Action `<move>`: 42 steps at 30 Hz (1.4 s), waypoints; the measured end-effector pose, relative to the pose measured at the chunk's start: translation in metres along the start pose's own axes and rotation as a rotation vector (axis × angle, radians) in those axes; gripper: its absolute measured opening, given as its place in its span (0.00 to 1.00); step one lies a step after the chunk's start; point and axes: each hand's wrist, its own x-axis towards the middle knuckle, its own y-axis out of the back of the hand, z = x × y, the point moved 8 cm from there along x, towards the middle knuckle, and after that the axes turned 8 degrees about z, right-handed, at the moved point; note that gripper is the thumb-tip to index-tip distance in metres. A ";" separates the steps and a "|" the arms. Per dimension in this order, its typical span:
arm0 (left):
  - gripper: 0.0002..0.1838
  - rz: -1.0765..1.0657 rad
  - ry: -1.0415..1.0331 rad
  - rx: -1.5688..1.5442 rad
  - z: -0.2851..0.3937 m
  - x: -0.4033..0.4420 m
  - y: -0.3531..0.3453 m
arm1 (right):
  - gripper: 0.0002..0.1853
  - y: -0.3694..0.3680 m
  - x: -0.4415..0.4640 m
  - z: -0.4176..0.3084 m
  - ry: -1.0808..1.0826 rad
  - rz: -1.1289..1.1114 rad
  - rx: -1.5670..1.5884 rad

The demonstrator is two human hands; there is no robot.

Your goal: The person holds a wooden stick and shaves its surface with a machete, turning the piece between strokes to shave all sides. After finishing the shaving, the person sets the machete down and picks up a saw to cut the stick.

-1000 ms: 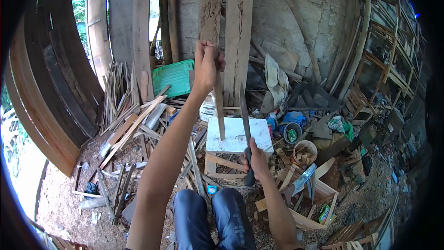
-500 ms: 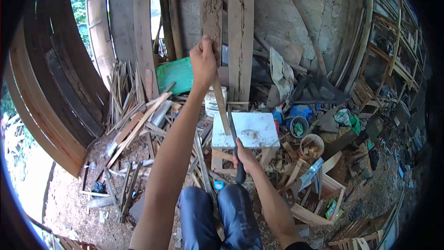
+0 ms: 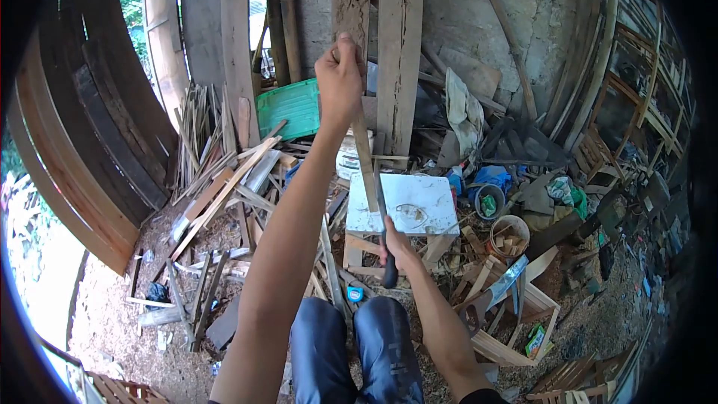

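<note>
My left hand (image 3: 340, 82) is closed around the top of a thin wooden strip (image 3: 364, 153), held nearly upright, its lower end at the white stool top (image 3: 426, 213). My right hand (image 3: 400, 247) grips the black handle of a long-bladed knife (image 3: 381, 198). The blade points up and away, close along the right side of the strip's lower part. The stool stands in front of my knees and has a loop-shaped mark on its top.
A green crate (image 3: 290, 110) and a pile of wood scraps (image 3: 232, 187) lie left. Right are a bucket of wood offcuts (image 3: 508, 238), a handsaw (image 3: 502, 284) on a wooden frame (image 3: 537, 307), and a grey bucket (image 3: 490, 200). A blue tape measure (image 3: 354, 294) lies near my knees.
The strip's lower end has moved right over the stool, and the knife has swung from apart to close beside the strip. My left hand appears higher, and the view has shifted slightly.
</note>
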 end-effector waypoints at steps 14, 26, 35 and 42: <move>0.26 0.077 -0.170 0.127 -0.006 0.014 -0.004 | 0.33 -0.018 -0.022 -0.028 0.208 0.023 0.096; 0.29 0.113 -0.137 0.437 -0.006 0.008 -0.011 | 0.29 0.023 -0.004 0.025 0.006 0.078 -0.129; 0.17 0.180 -0.330 0.251 0.005 0.028 0.030 | 0.31 -0.029 -0.089 -0.092 0.251 -0.140 -0.018; 0.19 0.289 -0.447 0.397 0.022 0.010 0.032 | 0.33 -0.050 -0.039 -0.057 0.179 0.055 0.008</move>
